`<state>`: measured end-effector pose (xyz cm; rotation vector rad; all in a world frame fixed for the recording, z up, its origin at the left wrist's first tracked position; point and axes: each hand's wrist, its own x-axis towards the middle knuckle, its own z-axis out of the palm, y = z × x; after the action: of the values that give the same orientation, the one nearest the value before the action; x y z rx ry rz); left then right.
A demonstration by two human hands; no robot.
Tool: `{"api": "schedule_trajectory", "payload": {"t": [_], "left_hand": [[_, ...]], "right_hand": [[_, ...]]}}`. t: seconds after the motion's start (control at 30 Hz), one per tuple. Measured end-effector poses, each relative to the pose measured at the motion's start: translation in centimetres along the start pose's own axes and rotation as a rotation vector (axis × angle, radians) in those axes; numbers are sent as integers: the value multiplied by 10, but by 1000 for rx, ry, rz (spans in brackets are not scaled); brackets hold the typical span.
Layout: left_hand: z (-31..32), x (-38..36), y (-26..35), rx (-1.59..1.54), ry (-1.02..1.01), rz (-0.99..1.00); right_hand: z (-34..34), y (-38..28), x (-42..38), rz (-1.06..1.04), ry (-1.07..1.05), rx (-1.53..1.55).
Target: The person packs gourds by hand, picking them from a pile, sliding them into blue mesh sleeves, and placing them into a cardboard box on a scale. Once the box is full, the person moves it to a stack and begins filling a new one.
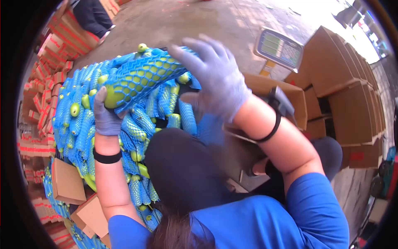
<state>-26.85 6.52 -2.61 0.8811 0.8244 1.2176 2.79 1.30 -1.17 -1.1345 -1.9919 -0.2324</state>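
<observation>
A long green gourd (143,81) in a blue foam net sleeve is held up at a slant above the pile. My gloved left hand (107,118) grips its bare, rounded lower end, thumb up along the side. At the gourd's far end, my gloved right hand (219,76) is raised with fingers spread, slightly smeared by motion. Its fingertips overlap the netted end in this view. Beneath both hands lies a heap of green gourds in blue foam nets (78,112), stems poking out of several sleeves. A blurred blue piece (211,128) hangs below my right palm.
A scale display (278,49) stands on a post ahead to the right. An open cardboard box (286,89) sits by my right arm, with stacked boxes (348,95) beyond. Red-striped cartons (41,137) are piled at left. Another person's legs (93,18) show at upper left.
</observation>
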Motion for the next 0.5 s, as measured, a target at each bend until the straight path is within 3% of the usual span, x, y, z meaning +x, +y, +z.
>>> {"api": "schedule_trajectory", "payload": {"t": [0.07,0.1,0.13,0.17,0.2,0.27,0.3,0.4,0.5], "left_hand": [[70,-13,2,55,-248,-93],[91,-11,-6,86,-320,-152],[110,-6,-9,124,-391,-193],[124,0,-10,256,-477,-242],[142,9,-23,304,-588,-272],[175,18,-55,596,-334,-471],[189,40,-98,1065,-416,-314],[177,67,-181,1062,-337,-446],[191,52,-203,1252,-356,-644]], "right_hand": [[-31,25,6,-60,-147,-248],[-52,34,2,-27,-343,-195],[-77,44,1,158,-653,19],[-83,59,-12,24,-476,-1],[-96,73,-28,156,-587,-35],[-119,101,-58,331,-849,-106],[-120,131,-84,376,-992,-152],[-111,140,-109,672,-1307,-217],[-89,143,-131,736,-1412,-180]]}}
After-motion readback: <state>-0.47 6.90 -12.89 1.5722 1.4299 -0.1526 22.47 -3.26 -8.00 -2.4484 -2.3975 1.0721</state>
